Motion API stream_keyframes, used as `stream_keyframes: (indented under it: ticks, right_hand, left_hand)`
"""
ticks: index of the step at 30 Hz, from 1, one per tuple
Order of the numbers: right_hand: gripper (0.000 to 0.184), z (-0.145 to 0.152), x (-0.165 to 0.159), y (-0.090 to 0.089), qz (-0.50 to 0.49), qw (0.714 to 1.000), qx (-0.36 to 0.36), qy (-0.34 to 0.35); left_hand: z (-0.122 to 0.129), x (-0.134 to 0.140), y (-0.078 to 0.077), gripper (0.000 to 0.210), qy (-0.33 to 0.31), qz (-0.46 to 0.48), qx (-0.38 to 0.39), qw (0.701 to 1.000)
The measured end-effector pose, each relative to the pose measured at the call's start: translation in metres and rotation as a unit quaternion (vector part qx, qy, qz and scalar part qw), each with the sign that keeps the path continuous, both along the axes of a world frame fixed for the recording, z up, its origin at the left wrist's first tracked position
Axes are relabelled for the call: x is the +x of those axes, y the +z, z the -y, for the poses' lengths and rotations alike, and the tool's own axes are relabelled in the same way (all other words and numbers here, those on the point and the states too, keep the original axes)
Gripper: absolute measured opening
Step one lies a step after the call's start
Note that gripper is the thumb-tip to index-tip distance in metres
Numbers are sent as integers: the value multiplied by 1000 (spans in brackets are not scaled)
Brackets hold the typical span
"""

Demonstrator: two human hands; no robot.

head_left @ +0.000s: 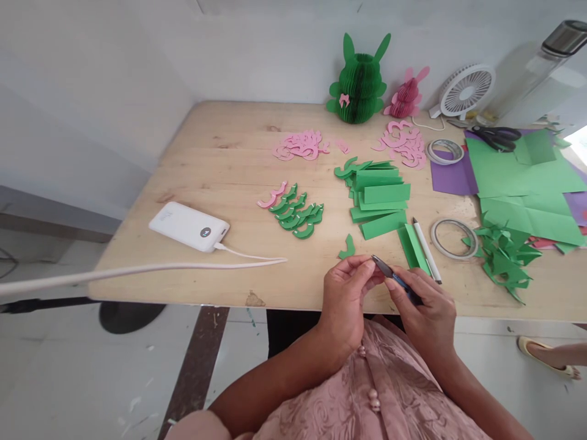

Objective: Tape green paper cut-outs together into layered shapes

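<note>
My left hand [345,296] is closed near the table's front edge, its thumb and fingertips pinched together. Whatever they hold is hidden. In my right hand [424,305] is a slim tool with a pointed grey metal tip and a blue handle [384,267]; its exact kind is unclear. That tip reaches the left fingertips. Just beyond the left hand lies a curved green paper piece [347,247]. Past my right hand are a folded green paper strip [411,245] and a white pen [426,249]. Farther left sit several curved green paper pieces [298,214] beside a pink one [272,197].
Folded green strips [383,194], pink cutouts [300,145], tape rolls [454,238], green scraps [507,260] and black scissors [498,137] lie around. Green [360,85] and pink [406,98] paper rabbits stand behind, near a fan [468,91]. A power bank [188,226] with a cable is left.
</note>
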State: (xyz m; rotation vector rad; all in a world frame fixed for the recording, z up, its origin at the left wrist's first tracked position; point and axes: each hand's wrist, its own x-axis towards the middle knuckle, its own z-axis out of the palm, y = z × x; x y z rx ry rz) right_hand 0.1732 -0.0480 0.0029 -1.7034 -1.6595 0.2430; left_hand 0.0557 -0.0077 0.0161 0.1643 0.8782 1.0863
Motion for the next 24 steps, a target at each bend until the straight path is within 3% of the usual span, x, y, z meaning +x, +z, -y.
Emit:
stream_keyframes:
  ticks: [20, 24]
  right_hand:
    - [22, 0, 1, 1, 22, 1000, 1, 5]
    - [23, 1, 2, 1, 17, 1000, -7, 7]
  left_hand:
    - [0, 0, 0, 24, -6, -1, 5, 1000]
    - [-3, -4, -4, 22, -2, -23, 39, 999]
